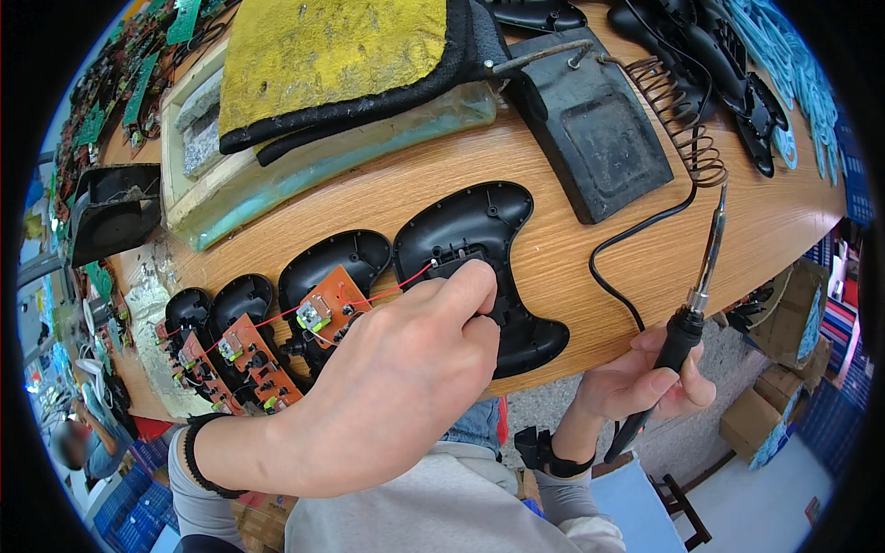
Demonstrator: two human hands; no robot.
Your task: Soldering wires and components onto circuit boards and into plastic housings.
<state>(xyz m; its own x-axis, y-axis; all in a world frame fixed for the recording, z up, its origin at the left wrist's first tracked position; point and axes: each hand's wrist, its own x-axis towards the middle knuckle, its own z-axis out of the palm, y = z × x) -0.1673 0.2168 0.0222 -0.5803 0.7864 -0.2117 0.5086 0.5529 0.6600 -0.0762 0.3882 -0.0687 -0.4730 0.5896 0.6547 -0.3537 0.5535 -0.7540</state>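
Note:
My right hand [636, 382] grips the black handle of a soldering iron [678, 341], whose metal tip points up and away beyond the table's edge. My left hand [396, 369] is closed, with its fingers curled down over a black controller shell half [512, 221]. Those fingertips are hidden, so what they pinch or press cannot be made out. From the inside of that shell, a thin red wire [392, 289] runs left to an orange circuit board [336, 293] with a silver-and-green part. This board lies on another black shell half [369, 249], partly behind my left hand.
More shells with orange boards [244, 346] line the table's left front. Behind them stands a tray [341, 157] under a yellow cloth [332, 60]. A dark soldering stand [608, 129] with a coiled holder [678, 115] sits at the back right; a black cord [613, 241] curves across the table.

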